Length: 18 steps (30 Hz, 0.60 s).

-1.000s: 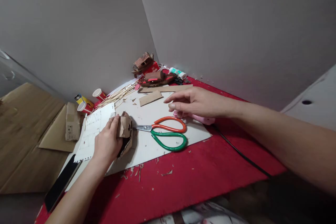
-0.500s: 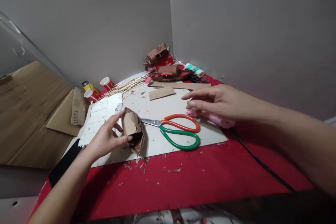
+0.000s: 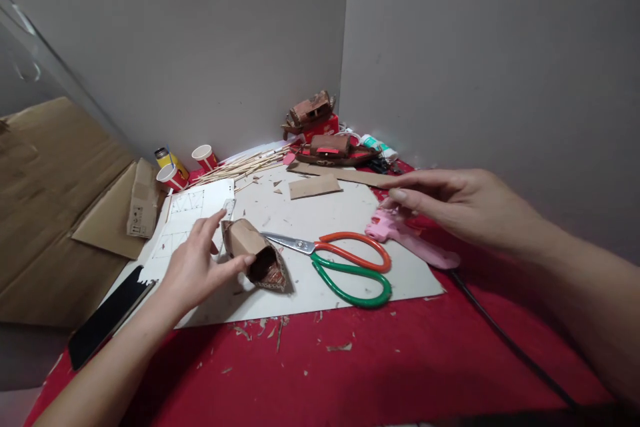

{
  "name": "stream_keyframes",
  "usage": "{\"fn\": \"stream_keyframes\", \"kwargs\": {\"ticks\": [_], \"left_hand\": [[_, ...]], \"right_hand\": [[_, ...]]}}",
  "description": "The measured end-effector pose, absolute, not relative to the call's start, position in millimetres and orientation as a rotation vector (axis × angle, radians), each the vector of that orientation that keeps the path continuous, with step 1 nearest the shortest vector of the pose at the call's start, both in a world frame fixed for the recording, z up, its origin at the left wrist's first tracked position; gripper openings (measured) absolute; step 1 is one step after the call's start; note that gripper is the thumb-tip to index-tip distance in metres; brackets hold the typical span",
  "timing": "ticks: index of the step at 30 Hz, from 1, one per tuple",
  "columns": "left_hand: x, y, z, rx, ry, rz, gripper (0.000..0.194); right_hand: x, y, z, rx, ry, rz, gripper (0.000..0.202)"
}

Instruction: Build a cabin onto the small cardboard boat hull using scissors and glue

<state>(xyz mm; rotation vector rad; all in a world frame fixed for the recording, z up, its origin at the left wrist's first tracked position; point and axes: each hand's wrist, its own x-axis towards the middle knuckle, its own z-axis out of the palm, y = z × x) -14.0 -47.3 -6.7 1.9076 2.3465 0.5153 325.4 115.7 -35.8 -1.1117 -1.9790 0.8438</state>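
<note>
A small cardboard boat with an arched cover (image 3: 246,237) rests on the white board, with its open end toward me. Around its left side is my left hand (image 3: 193,263), fingers apart, the thumb at the cover's edge. Scissors with orange and green handles (image 3: 350,267) lie right of the boat, blade tips beside it. My right hand (image 3: 450,200) hovers over the right side of the board, thumb close to the forefinger at the right end of a long cardboard strip (image 3: 345,175). Below it lies a pink glue gun (image 3: 410,242) with a black cord.
Two brown model boats (image 3: 330,149) (image 3: 310,110) stand at the back. Thin wooden sticks (image 3: 245,165), two paper cups (image 3: 204,156) and a yellow can (image 3: 169,161) are at back left. A phone (image 3: 107,317), drawing sheet (image 3: 177,230) and large cardboard (image 3: 50,213) lie left.
My right hand has moved right, uncovering more of the glue gun, its thumb and forefinger closer together. The small boat has turned slightly under my left hand. The view has shifted.
</note>
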Motion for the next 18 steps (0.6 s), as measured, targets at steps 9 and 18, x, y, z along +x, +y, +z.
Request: {"fn": "stream_keyframes", "kwargs": {"ticks": [9,18], "left_hand": [[25,92,32,2.238,2.002,0.049,0.047],[52,181,-8,2.152,1.915,-0.321,0.037]], "right_hand": [[338,116,-24,-1.046,-1.841,0.745,0.028],[336,116,-32,-0.947,-2.062,0.634,0.026]]}}
